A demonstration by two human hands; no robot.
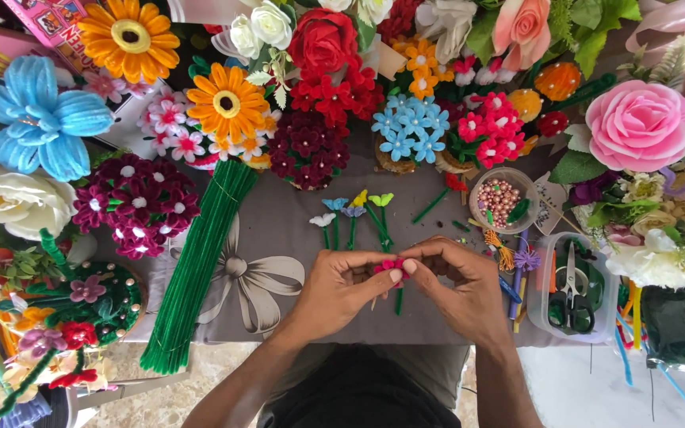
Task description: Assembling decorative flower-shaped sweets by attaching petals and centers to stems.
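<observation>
Both my hands meet over the grey cloth near the table's front edge. My left hand (341,287) and my right hand (460,287) pinch a small pink pipe-cleaner flower (391,265) between fingertips. Its green stem (398,301) hangs down below my fingers. Just beyond my hands lie several small finished flowers (356,209) on green stems, in white, blue, yellow and green.
A long bundle of green pipe cleaners (193,265) lies at the left. A clear tub with scissors (571,287) and a round cup of pink beads (503,200) stand at the right. Handmade flower bouquets (315,87) crowd the back and both sides.
</observation>
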